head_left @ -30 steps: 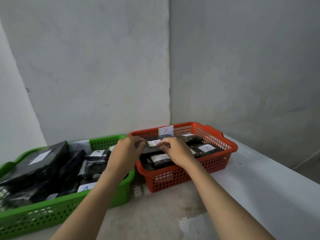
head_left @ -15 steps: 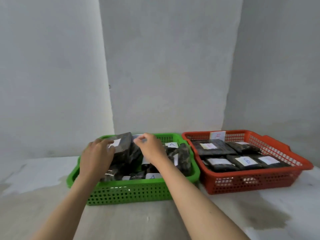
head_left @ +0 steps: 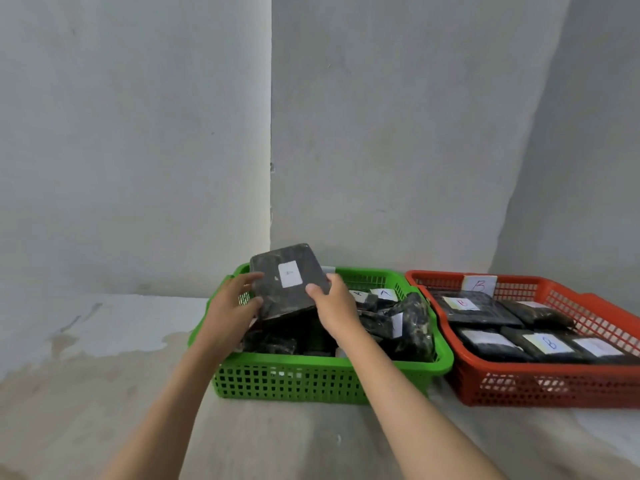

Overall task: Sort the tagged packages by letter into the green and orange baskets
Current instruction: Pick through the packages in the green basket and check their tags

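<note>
Two baskets sit side by side: the green basket (head_left: 311, 375), heaped with dark packages, and the orange basket (head_left: 540, 389), where I count about five lying flat. Tilted up over the green one is the flat package (head_left: 287, 282), its tag letter unreadable; left hand (head_left: 230, 306) and right hand (head_left: 332, 303) both grasp its side edges. It looks stiff, light and slick-wrapped, so edges suit.

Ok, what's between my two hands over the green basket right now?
In the head view, a dark wrapped package with a white tag sits between the left hand and right hand, above the green basket.
</note>
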